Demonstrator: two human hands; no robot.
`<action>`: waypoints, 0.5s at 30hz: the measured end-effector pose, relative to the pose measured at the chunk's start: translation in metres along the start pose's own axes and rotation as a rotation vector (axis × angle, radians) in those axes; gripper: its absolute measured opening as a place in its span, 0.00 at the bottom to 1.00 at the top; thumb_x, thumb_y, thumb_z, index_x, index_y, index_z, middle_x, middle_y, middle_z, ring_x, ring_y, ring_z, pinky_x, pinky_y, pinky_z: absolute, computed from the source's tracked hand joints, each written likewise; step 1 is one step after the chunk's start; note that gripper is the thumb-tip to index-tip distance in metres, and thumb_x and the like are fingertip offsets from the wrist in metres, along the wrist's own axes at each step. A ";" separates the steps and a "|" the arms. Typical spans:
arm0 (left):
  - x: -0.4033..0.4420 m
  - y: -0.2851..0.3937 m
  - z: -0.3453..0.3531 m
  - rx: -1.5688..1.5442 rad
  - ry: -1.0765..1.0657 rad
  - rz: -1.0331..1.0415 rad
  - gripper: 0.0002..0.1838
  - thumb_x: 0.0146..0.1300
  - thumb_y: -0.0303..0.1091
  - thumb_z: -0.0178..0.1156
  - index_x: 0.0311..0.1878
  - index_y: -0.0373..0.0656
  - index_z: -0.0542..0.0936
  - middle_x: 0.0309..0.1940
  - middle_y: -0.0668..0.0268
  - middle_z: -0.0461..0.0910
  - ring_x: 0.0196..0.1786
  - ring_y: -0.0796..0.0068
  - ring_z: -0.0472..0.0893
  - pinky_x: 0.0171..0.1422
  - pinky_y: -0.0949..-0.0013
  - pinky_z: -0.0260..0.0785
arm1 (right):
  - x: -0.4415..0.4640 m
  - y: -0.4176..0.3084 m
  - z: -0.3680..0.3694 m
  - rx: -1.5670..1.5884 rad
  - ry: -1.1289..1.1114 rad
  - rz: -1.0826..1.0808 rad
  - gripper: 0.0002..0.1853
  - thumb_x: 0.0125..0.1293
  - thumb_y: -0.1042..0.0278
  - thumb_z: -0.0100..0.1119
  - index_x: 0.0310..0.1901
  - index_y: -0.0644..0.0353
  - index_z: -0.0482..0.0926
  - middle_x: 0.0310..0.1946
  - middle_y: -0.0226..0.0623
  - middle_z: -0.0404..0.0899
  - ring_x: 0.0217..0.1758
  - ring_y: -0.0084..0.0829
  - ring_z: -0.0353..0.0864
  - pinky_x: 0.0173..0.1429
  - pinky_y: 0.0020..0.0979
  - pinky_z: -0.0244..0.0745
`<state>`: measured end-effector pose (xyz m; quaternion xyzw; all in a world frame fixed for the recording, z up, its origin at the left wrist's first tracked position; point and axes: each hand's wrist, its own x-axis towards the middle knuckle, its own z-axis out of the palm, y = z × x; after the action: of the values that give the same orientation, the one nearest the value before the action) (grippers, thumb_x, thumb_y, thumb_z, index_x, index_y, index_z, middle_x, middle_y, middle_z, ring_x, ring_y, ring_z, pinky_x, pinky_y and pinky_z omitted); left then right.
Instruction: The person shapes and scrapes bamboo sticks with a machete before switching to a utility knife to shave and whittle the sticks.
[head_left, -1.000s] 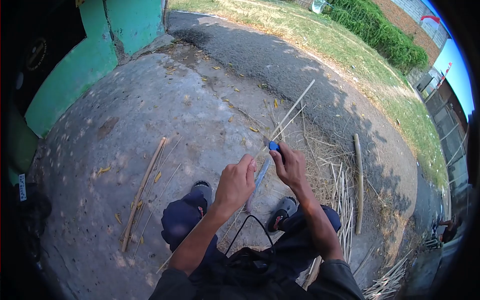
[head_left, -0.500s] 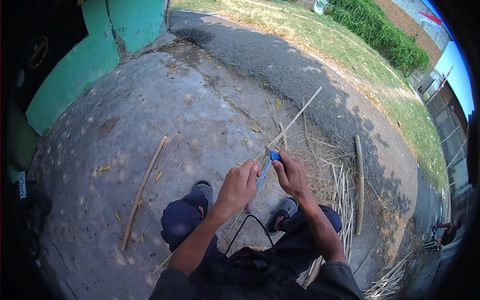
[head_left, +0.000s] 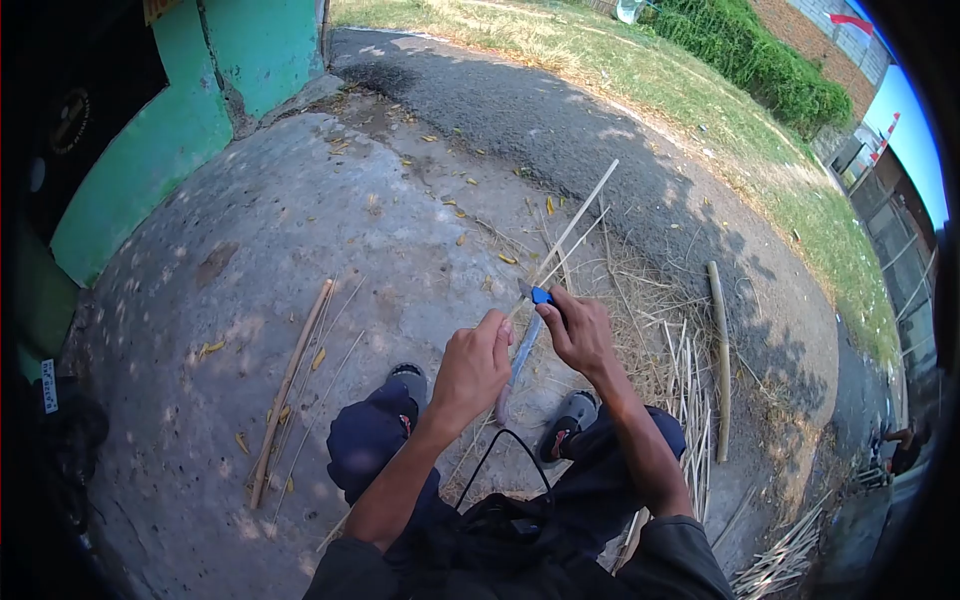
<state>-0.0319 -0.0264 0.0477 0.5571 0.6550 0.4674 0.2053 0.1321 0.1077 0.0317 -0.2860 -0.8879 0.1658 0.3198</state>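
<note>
My left hand [head_left: 476, 362] is closed on the near end of a thin pale strip [head_left: 588, 207] that slants away up and to the right. My right hand [head_left: 578, 330] grips a knife by its blue handle [head_left: 541, 296]; the short blade [head_left: 525, 288] lies against the strip just beyond my left fingers. A second thin sliver [head_left: 590, 230] spreads off beside the strip. Below the hands, between my feet, a bluish-grey rod-like object [head_left: 522, 358] rests on the ground, partly hidden by my left hand.
Brown sticks [head_left: 292, 392] lie on the concrete at left. To the right are loose shavings [head_left: 630, 300], a pile of pale strips [head_left: 690, 400], a thick pole [head_left: 720, 360] and another bundle [head_left: 785, 555]. A person [head_left: 905, 448] is at the far right edge.
Over the last half second, the strip's far end has swung up and left. The knife has shifted slightly left and up, and a separate sliver shows beside the strip.
</note>
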 end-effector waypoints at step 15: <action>-0.010 -0.003 0.007 0.054 0.001 -0.031 0.12 0.81 0.32 0.51 0.41 0.36 0.76 0.28 0.47 0.81 0.34 0.39 0.83 0.39 0.48 0.72 | 0.010 0.041 0.001 0.011 0.071 0.017 0.20 0.80 0.51 0.59 0.36 0.60 0.75 0.18 0.49 0.74 0.22 0.55 0.79 0.29 0.50 0.67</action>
<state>-0.0256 -0.0330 0.0391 0.5518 0.6762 0.4466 0.1969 0.1415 0.1452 0.0160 -0.2975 -0.8726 0.1630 0.3514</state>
